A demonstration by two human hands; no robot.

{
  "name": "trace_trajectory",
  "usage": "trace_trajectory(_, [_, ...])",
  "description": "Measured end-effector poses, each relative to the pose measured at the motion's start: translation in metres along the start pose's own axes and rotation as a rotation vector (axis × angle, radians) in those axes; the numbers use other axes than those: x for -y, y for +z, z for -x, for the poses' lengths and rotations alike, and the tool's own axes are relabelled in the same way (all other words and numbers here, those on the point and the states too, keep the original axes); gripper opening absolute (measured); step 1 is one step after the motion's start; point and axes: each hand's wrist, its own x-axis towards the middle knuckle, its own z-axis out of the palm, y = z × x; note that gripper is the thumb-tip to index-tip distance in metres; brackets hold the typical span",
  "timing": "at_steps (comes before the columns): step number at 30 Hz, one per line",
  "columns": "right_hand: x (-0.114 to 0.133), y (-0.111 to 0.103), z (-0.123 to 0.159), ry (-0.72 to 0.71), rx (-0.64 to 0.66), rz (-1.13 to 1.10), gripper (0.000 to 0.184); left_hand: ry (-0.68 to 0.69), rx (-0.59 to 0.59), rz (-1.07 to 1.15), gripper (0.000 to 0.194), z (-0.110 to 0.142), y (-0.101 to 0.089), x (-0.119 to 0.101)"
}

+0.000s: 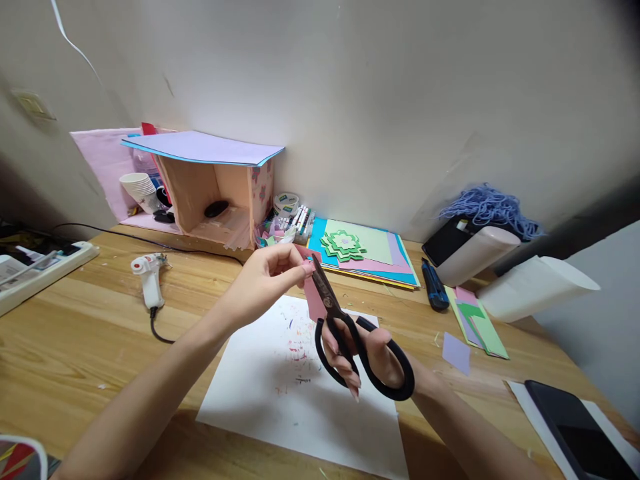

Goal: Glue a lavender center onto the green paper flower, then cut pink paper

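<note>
My left hand [280, 270] pinches a small piece of pink paper [314, 300] between thumb and fingers, above a white sheet [260, 373] marked with coloured stains. Black-handled scissors [327, 300] are in my right hand [380, 353], its fingers and thumb through the loops. The blades point up and away, lying against the pink paper close to my left fingertips. Whether the blades are cutting into the paper cannot be made out. Part of the pink paper is hidden behind the scissors.
A white glue gun [150, 280] stands at left, its cord trailing. Behind are an open cardboard box [210, 193], paper cups [139, 190] and coloured sheets [400, 267] bearing a green paper flower [344, 245]. At right lie a blue utility knife [434, 285], a lilac square [456, 353] and a phone [575, 427].
</note>
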Motion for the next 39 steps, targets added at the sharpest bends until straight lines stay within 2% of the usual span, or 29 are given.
trace_trajectory(16, [-0.005, 0.002, -0.002, -0.039, -0.007, 0.032, 0.073, 0.030, -0.092, 0.002, 0.023, 0.004, 0.009, 0.006])
trace_trajectory(22, [-0.001, 0.002, -0.001, -0.005, -0.016, 0.065, 0.072, 0.035, -0.094, 0.001, 0.023, 0.006, 0.012, 0.005])
trace_trajectory(39, [-0.004, 0.007, -0.003, -0.046, -0.042, 0.009, 0.073, 0.032, -0.066, -0.001, 0.023, 0.007, 0.013, -0.001])
